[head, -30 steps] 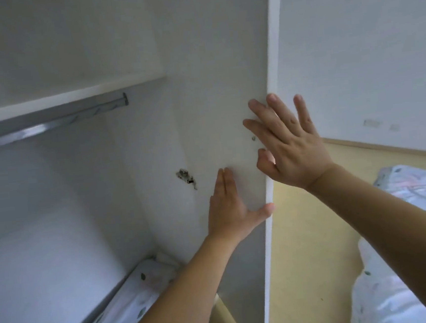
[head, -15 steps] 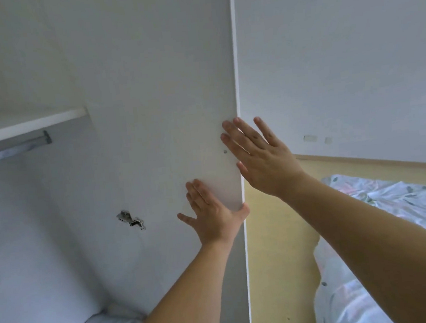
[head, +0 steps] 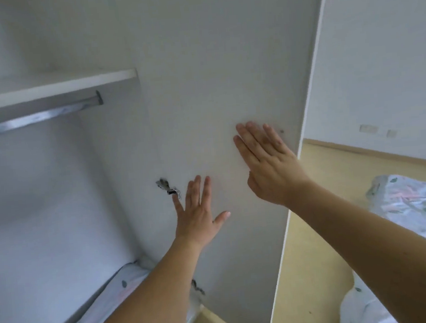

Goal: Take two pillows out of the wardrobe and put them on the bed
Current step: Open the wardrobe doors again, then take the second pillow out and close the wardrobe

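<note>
White wardrobe door panel [head: 224,70] fills the middle of the head view, swung open, its thin edge running down the right side. Two bare hands, both flat against its inner face — left hand [head: 198,214] lower, fingers spread and thumb out, gripping nothing; right hand [head: 266,164] higher and nearer the door edge, fingers straight and close together, also holding nothing. Two metal hinges on the door: one hinge [head: 167,187] just beside the left fingertips, a second hinge [head: 197,287] lower, partly hidden by the left forearm. Inside the wardrobe: one shelf [head: 53,87] with one metal hanging rail [head: 38,117] under it. One pillow [head: 111,301] with leaf print lies at the wardrobe bottom, lower left — a second cannot be made out. Bed [head: 417,210] with floral bedding at far right, against a pale yellow wall panel [head: 317,242].
</note>
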The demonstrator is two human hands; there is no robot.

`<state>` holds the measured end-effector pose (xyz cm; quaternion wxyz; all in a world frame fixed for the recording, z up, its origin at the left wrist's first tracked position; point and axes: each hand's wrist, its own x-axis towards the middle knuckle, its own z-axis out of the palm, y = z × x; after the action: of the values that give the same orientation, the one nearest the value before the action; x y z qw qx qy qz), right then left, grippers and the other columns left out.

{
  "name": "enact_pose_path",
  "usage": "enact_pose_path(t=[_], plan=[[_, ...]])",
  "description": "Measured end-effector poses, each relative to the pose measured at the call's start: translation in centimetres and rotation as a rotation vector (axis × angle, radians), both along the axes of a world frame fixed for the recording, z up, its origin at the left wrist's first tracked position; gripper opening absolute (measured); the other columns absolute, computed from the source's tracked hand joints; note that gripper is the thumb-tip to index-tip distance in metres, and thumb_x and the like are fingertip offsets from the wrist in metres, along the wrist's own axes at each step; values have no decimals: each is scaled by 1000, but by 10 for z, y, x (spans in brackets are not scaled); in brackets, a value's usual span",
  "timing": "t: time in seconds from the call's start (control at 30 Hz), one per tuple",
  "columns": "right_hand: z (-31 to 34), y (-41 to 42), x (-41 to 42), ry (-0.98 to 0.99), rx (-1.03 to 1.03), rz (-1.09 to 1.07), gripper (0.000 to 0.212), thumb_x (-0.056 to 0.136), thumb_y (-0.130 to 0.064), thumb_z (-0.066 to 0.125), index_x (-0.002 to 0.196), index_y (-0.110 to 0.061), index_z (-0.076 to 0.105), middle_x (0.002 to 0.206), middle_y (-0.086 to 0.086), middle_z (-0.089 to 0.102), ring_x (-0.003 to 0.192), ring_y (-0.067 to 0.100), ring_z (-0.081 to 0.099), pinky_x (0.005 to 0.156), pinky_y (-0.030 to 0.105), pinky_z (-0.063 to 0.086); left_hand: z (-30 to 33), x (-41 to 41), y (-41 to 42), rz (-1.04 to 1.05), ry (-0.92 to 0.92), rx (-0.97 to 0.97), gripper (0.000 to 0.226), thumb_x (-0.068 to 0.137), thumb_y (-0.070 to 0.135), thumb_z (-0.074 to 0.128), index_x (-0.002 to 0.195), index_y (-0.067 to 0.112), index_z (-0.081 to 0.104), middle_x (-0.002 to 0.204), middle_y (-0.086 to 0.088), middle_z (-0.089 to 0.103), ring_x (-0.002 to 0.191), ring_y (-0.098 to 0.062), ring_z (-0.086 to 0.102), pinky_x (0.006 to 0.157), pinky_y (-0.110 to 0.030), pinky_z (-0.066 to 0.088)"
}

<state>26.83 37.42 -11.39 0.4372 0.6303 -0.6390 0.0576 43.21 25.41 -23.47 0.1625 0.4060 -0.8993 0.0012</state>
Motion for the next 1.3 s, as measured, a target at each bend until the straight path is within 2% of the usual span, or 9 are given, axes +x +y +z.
enact_pose_path(t=[0.33,0.43,0.53,0.6,0.77,0.87,1.13,1.17,1.3], plan=[[-102,-100,132,-185,376,268,81,81,-32,52,150,-2,21,160,14,8,148,25,-11,119,46,0,-71,191,-33,433,-137,162,77,98,54,28,153,18,-13,162,-4,-15,150,-23,-7,118,-56,-2],[-135,-121,173,-174,486,350,81,84,-33,53,150,-3,19,160,14,5,149,27,-3,117,45,-2,-94,241,-30,544,-166,249,77,98,56,27,153,18,-12,162,-4,-15,150,-23,-6,119,-53,-2],[-163,-136,212,-186,583,419,82,77,-33,62,147,-1,32,157,17,21,146,32,18,114,47,9,-118,287,-19,632,-189,331,82,89,65,12,153,20,-11,162,-3,-14,150,-23,-5,119,-52,-2],[-185,-147,235,-212,648,464,84,73,-33,66,145,-1,37,156,18,25,145,33,24,113,48,14,-132,314,-11,676,-205,387,81,93,63,18,153,20,-11,162,-3,-14,150,-22,-6,119,-51,-3],[-229,-173,278,-232,774,528,86,66,-30,72,142,-3,42,154,15,30,143,32,29,111,47,17,-163,362,-16,736,-214,529,80,98,56,30,153,18,-13,162,-6,-13,150,-23,-7,120,-51,-3],[-264,-199,296,-214,813,522,89,67,-26,70,146,-6,34,157,13,17,146,29,19,113,47,11,-191,376,-36,710,-224,586,80,98,54,32,154,17,-12,162,-6,-13,150,-23,-7,120,-50,-2],[-472,-273,322,-112,927,496,91,56,-21,80,139,-3,47,150,19,36,141,34,30,114,46,0,-398,383,-105,677,-180,712,83,96,55,37,154,17,-7,163,-5,-12,150,-24,-6,120,-50,2],[-499,-278,322,-98,960,489,91,59,-19,79,142,-3,44,152,20,31,142,35,26,114,46,-3,-424,382,-111,682,-203,733,85,94,54,41,154,17,-7,163,-5,-11,150,-24,-5,120,-51,4],[-655,-321,329,58,992,529,85,88,-11,48,152,-5,-8,158,16,-20,141,30,-26,100,42,-35,-579,384,-143,737,-236,805,93,89,56,47,154,18,-7,163,-6,-10,149,-28,-5,117,-56,9]])
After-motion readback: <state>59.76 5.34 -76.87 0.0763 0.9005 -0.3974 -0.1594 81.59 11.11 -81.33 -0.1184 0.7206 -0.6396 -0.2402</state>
